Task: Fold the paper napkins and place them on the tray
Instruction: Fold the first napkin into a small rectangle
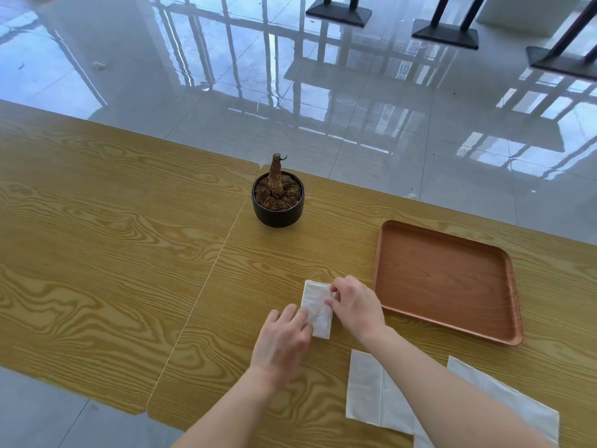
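Note:
A white paper napkin (318,310), folded into a narrow strip, lies on the wooden table just left of the brown tray (449,321). My left hand (284,341) presses its near left edge with the fingers flat. My right hand (353,305) pinches the strip's far right edge between thumb and fingertips. The tray holds nothing. Two unfolded white napkins lie near the table's front edge: one (371,389) under my right forearm, another (513,402) to its right, partly hidden by the arm.
A small black pot (277,215) with a dry brown stem stands behind the napkin. The table (113,253) has a seam running diagonally left of my hands. Beyond the table's far edge is glossy tiled floor with dark table bases (444,35).

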`<state>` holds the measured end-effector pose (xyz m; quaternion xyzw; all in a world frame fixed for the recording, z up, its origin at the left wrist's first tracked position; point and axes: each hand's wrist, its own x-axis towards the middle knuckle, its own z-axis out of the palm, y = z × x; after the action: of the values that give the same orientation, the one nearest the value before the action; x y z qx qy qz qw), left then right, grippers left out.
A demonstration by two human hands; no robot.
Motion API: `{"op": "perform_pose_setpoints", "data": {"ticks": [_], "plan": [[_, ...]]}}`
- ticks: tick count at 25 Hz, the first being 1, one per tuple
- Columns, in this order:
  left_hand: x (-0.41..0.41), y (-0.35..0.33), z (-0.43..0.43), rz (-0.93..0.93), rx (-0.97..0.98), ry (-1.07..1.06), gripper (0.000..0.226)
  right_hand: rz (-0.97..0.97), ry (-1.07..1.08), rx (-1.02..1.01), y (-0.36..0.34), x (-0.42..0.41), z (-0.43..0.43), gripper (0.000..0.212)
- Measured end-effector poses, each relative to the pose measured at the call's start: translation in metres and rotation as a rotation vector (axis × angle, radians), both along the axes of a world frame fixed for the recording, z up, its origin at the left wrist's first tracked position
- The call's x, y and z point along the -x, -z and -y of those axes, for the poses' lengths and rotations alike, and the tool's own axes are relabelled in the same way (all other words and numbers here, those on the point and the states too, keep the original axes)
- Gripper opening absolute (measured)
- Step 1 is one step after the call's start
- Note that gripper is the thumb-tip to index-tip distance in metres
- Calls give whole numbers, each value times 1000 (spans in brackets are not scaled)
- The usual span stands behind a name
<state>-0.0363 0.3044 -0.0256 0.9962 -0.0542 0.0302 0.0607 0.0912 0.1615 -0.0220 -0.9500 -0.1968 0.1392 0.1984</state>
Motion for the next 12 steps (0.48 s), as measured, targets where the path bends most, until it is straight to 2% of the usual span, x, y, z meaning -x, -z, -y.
{"op": "perform_pose_setpoints", "data": {"ticks": [5, 12], "plan": [[-14, 7, -4, 15, 34, 20, 12, 46, -106, 42, 5, 29, 16, 36], [-19, 19, 4, 19, 60, -27, 14, 30, -107, 46, 5, 19, 19, 40]]}}
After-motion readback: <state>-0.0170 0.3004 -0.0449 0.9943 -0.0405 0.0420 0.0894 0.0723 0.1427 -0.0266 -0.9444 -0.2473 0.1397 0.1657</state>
